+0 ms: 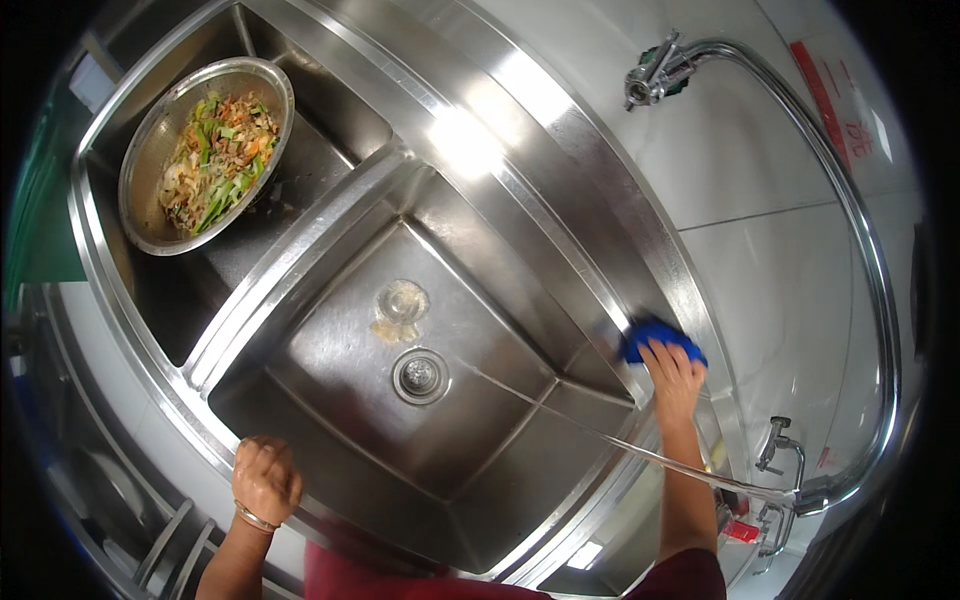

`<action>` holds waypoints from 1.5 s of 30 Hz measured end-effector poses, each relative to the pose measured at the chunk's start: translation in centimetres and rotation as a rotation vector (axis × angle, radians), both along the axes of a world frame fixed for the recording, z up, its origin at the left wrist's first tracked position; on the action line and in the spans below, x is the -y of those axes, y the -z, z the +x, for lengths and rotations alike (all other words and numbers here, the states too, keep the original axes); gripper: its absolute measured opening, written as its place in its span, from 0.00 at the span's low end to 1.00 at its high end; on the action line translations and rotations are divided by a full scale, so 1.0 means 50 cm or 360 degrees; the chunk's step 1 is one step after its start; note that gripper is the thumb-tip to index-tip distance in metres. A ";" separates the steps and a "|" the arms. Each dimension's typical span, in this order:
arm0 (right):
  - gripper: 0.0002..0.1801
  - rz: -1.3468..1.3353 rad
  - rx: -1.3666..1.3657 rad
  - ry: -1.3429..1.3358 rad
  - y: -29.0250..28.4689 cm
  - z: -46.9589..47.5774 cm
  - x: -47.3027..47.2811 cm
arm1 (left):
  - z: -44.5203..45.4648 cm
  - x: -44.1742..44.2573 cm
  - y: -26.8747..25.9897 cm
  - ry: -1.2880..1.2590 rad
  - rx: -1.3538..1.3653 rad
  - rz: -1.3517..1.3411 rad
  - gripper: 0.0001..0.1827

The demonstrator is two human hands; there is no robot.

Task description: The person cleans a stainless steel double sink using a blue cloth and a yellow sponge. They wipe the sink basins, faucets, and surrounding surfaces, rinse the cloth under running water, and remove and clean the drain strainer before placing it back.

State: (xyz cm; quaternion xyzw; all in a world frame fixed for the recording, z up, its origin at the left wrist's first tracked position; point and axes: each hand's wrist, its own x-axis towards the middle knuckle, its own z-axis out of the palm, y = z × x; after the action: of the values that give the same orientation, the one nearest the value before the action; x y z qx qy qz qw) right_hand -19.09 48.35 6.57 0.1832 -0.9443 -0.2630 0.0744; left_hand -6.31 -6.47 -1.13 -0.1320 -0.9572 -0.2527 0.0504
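Observation:
My right hand point(677, 386) presses a blue cloth point(654, 336) against the stainless steel ledge behind the sink. The cloth's far edge is blurred. My left hand point(266, 478) rests as a loose fist on the front rim, with a bangle at the wrist; nothing shows in it. Between my hands lies the steel sink basin point(337, 390), with a round drain strainer point(420, 375) in its floor. Beyond the drain a small pale, yellowish patch point(401, 304) sits on the basin floor. A thin water stream point(570, 420) runs from the faucet spout point(814, 499) into this basin.
In the left basin stands a perforated steel colander point(142, 165) holding food scraps point(217, 161), green pieces among them. The faucet's long curved pipe point(885, 285) arches along the tiled wall point(750, 150) from a valve point(649, 82). More taps point(772, 450) and another basin point(615, 525) are at the right.

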 end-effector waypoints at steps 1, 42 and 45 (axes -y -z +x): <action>0.24 -0.0188 0.0015 0.0000 0.004 0.042 -0.042 | 0.000 0.000 0.000 -0.0014 0.0012 0.0011 0.14; 0.24 -0.0966 -0.0546 -0.0268 -0.047 -0.177 0.091 | 0.003 -0.012 -0.005 -0.0043 -0.0046 0.0001 0.10; 0.18 -0.0701 -0.0325 -0.0269 -0.043 -0.304 0.292 | 0.011 -0.007 -0.011 -0.0116 -0.0100 -0.0071 0.10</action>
State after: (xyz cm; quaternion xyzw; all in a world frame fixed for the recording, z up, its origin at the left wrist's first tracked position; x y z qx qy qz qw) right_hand -34.28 33.73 8.74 0.2134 -0.9477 -0.0610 0.2293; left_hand -5.76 -6.13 -0.57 -0.1062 -0.9647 -0.2249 0.0867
